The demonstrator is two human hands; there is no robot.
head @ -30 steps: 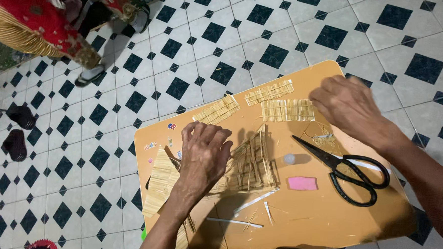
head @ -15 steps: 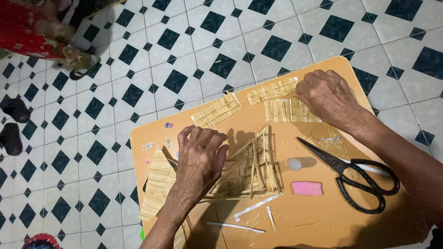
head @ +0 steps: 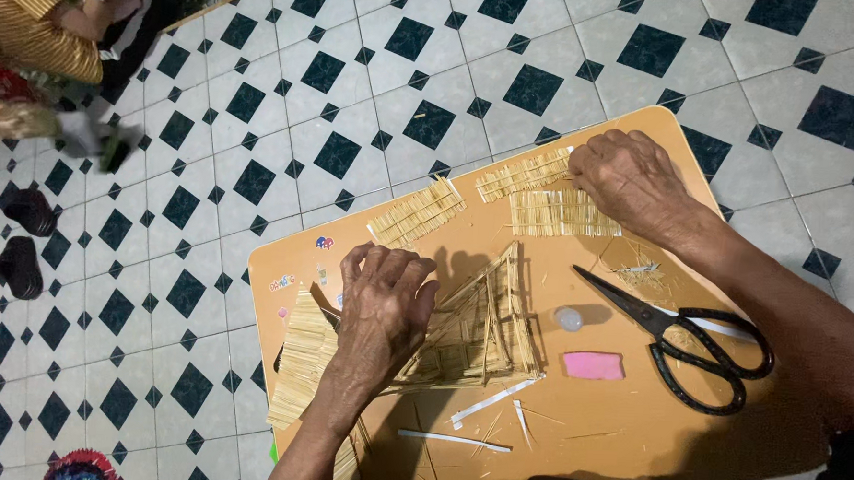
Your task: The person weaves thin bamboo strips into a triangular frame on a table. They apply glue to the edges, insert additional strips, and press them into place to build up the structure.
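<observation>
My left hand (head: 382, 313) rests palm down on a small house frame built of thin pale sticks (head: 481, 329), pressing its left side on the orange board (head: 620, 431). My right hand (head: 631, 179) lies at the board's far edge, fingers curled on a flat panel of glued sticks (head: 558, 213). Two more stick panels, one (head: 521, 174) by that hand and one (head: 417, 212) further left, lie near the same edge. A larger stick panel (head: 302, 355) sits under my left wrist.
Black scissors (head: 691, 340) lie open at the right of the board, beside a pink eraser-like block (head: 593, 365) and a small clear cap (head: 568, 319). White strips (head: 455, 441) and loose sticks lie near me. Another person (head: 42, 41) and dark shoes (head: 24, 237) are on the tiled floor at left.
My right hand has moved left and away from me, from above the scissors to the stick panels at the far edge. The left hand stays on the stick house.
</observation>
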